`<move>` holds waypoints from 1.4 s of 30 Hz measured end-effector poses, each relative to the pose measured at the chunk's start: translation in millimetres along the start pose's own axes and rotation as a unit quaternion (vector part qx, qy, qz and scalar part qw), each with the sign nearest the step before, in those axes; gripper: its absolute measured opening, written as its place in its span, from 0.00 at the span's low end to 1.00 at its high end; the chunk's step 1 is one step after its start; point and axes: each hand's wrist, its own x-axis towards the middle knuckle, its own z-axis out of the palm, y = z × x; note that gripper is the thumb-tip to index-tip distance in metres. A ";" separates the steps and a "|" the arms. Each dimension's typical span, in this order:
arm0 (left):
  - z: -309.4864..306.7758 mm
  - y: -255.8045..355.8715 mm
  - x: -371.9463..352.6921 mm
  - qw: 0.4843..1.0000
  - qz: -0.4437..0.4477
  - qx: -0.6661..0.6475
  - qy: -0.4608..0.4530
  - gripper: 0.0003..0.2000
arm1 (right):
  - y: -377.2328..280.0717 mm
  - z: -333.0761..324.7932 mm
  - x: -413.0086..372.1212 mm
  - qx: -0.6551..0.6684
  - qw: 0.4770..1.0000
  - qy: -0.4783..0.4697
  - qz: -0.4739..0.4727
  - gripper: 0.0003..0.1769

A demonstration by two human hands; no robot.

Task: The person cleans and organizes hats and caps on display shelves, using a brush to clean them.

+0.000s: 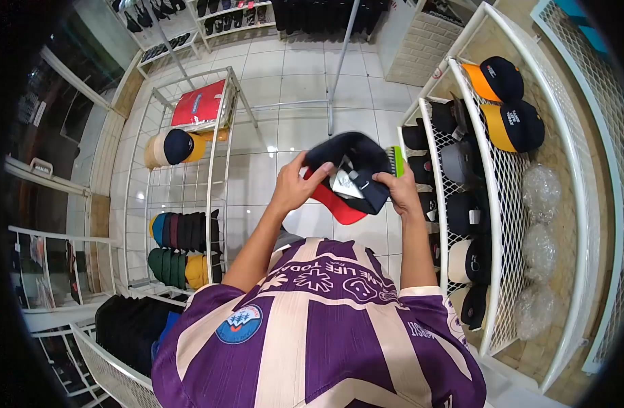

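A black cap with a red brim is held in front of my chest, tilted so its inside and a white label show. My left hand grips its left edge, thumb over the rim and fingers behind. On the opposite side my right hand pinches the cap's dark edge with the thumb. A bright green brush with bristles sticks up beside the right fingers, behind the cap. It appears held in that same hand, though its lower part is hidden.
On my right a white mesh rack holds several caps and clear plastic domes. To the left stands a wire rack with rows of caps and a red packet. A metal pole rises ahead from the tiled floor.
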 end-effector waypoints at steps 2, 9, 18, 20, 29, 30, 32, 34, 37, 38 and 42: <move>5.0 10.2 -0.8 0.996 -0.024 0.066 0.049 0.25 | 4.5 5.6 2.8 -0.001 0.999 -0.048 0.026 0.25; 11.8 -53.5 -8.3 0.960 -0.147 0.213 0.111 0.23 | 13.6 32.9 -16.7 -0.075 0.992 0.032 0.099 0.28; 11.0 -112.5 -17.8 0.972 -0.214 -0.093 0.035 0.14 | 65.5 4.5 -6.3 -0.125 0.983 -0.020 0.130 0.36; 15.3 -105.3 -30.1 0.967 -0.250 -0.027 0.032 0.21 | 79.1 4.2 -11.8 -0.123 0.984 -0.032 0.126 0.36; 15.8 -151.1 -7.7 0.971 -0.220 0.005 0.094 0.32 | 70.0 38.0 0.3 0.110 0.974 -0.013 0.199 0.20; 8.2 -149.7 -1.9 0.972 -0.217 0.008 0.085 0.32 | 71.0 45.9 4.2 0.095 0.978 -0.027 0.183 0.23; -9.5 -148.0 10.7 0.974 -0.198 0.086 0.062 0.29 | 78.3 66.0 4.9 0.014 0.992 0.016 0.128 0.26; -28.2 -139.3 26.2 0.979 -0.159 0.107 0.067 0.27 | 74.8 87.2 11.1 -0.145 0.986 0.062 0.048 0.36; -54.7 -118.8 40.9 0.984 -0.099 0.124 0.078 0.22 | 57.4 119.5 16.9 -0.352 0.903 0.235 -0.076 0.37; -62.6 -121.6 46.4 0.984 -0.085 0.135 0.075 0.21 | 63.5 120.0 22.9 -0.369 0.877 0.257 -0.170 0.40; -85.5 -111.6 62.1 0.990 -0.036 0.131 0.047 0.18 | 25.0 158.4 24.0 -0.421 0.816 0.253 -0.305 0.43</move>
